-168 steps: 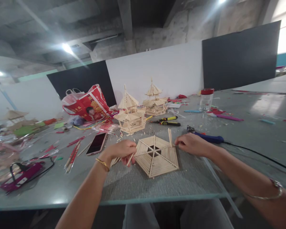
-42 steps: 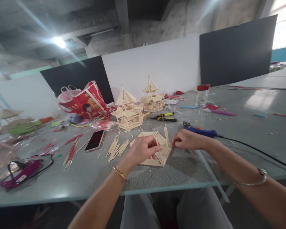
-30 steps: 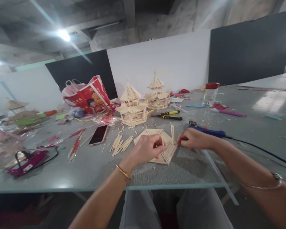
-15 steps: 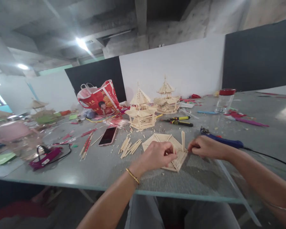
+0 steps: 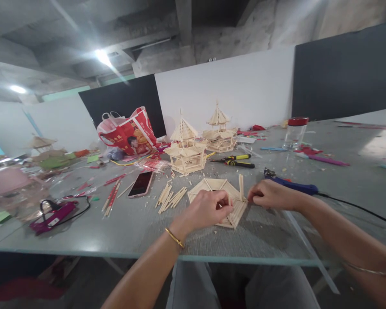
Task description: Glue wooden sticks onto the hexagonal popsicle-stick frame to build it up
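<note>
Panel, hexagonal, of pale sticks (image 5: 241,210): one, flat on the counter (image 5: 116,238), centre of my dial and partly covered by a hand. Rows lie between spokes; I judge this flat part largely done.

Upright sticks (image 5: 241,187): one narrow cluster, standing at the panel's three o'clock corner. No other upright shows on the visible corners; if each is meant to carry one, most of the raising is left, and I rate the work early.

Hands: two. Left hand (image 5: 210,208), in from seven o'clock over the panel's middle, thumb and forefinger apparently pinching a short stick (image 5: 229,198). Right hand (image 5: 265,195), fingers bunched at the three o'clock corner, just beside the uprights; from my remote post I cannot tell whether it grips anything.

Loose sticks (image 5: 170,199): one spread, nine o'clock, near the panel, not yet used.

Stick pavilions: two, complete in appearance; front pavilion (image 5: 185,155) at eleven o'clock, rear pavilion (image 5: 219,134) at twelve, farther off.

Pliers (image 5: 239,160): yellow and black, one o'clock.

Blue corded tool (image 5: 292,185): one, towards three o'clock, beyond the right hand, unheld.

Phone (image 5: 140,184): one, towards ten o'clock, past the loose sticks.
</note>
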Available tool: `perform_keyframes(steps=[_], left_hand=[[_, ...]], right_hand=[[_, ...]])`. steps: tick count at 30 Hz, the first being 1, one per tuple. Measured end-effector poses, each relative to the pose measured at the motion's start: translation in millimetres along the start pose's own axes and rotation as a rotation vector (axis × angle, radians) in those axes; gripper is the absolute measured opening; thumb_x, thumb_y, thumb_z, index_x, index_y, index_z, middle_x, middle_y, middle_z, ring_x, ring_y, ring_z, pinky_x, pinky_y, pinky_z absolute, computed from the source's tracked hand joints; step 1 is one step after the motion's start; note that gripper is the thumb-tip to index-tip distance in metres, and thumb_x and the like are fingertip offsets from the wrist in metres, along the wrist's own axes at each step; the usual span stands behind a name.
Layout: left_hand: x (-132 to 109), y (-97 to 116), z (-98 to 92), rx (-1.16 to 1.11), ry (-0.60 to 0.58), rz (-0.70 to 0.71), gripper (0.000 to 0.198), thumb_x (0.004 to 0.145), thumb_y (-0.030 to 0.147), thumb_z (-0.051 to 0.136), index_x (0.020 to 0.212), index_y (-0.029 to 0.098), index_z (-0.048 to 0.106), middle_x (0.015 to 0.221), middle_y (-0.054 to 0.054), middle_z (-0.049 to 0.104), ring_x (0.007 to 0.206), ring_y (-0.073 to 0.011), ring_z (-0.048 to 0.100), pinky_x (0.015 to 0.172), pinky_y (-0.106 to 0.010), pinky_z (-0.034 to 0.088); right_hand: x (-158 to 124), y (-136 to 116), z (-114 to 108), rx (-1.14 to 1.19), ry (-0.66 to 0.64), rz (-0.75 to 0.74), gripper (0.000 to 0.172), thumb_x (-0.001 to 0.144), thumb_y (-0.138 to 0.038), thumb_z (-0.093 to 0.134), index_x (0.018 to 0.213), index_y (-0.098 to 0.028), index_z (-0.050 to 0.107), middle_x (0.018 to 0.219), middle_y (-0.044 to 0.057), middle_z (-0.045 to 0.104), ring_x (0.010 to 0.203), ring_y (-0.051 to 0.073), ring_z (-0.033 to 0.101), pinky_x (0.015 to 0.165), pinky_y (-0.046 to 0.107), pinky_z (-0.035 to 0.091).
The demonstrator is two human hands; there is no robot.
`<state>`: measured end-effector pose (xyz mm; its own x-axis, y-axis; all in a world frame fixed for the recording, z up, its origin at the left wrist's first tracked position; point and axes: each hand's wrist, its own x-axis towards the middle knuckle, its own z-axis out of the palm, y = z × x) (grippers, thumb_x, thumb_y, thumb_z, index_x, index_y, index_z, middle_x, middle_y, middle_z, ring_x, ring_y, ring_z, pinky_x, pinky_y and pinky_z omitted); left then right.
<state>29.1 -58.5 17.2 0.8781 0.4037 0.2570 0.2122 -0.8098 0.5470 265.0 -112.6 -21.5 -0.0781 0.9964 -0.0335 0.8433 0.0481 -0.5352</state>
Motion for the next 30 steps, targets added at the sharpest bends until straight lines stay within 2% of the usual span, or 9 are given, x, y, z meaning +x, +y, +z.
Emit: perform_keyframes(steps=[8, 19, 30], left_hand=[[-1.7, 3.2, -0.8, 0.043, 0.011, 0.010, 0.007, 0.077, 0.021, 0.053, 0.075, 0.016, 0.057, 0.056, 0.005, 0.053, 0.053, -0.0070, 0.050, 0.054, -0.017, 0.035], [-0.3, 2.3, 1.1, 0.009, 0.019, -0.015, 0.012, 0.079, 0.027, 0.054, 0.073, 0.017, 0.056, 0.056, 0.005, 0.055, 0.055, -0.0075, 0.055, 0.055, -0.017, 0.038], [4.1, 0.9, 4.7, 0.013, 0.026, -0.031, 0.011, 0.080, 0.027, 0.055, 0.074, 0.017, 0.056, 0.056, 0.005, 0.056, 0.051, -0.0070, 0.055, 0.051, -0.016, 0.038]], right_hand=[[-0.8, -2.2, -0.8, -0.018, 0.008, -0.014, 0.027, 0.067, -0.021, 0.041, 0.074, -0.015, 0.066, 0.052, -0.001, 0.055, 0.046, 0.011, 0.054, 0.045, 0.020, 0.037], [-2.0, -5.5, -3.6, -0.044, 0.013, -0.004, 0.028, 0.065, -0.020, 0.041, 0.075, -0.014, 0.067, 0.053, 0.000, 0.057, 0.047, 0.012, 0.054, 0.044, 0.020, 0.036], [-0.7, -2.2, -6.5, -0.027, 0.030, 0.006, 0.028, 0.064, -0.021, 0.042, 0.076, -0.015, 0.067, 0.049, -0.002, 0.056, 0.045, 0.011, 0.054, 0.044, 0.020, 0.036]])
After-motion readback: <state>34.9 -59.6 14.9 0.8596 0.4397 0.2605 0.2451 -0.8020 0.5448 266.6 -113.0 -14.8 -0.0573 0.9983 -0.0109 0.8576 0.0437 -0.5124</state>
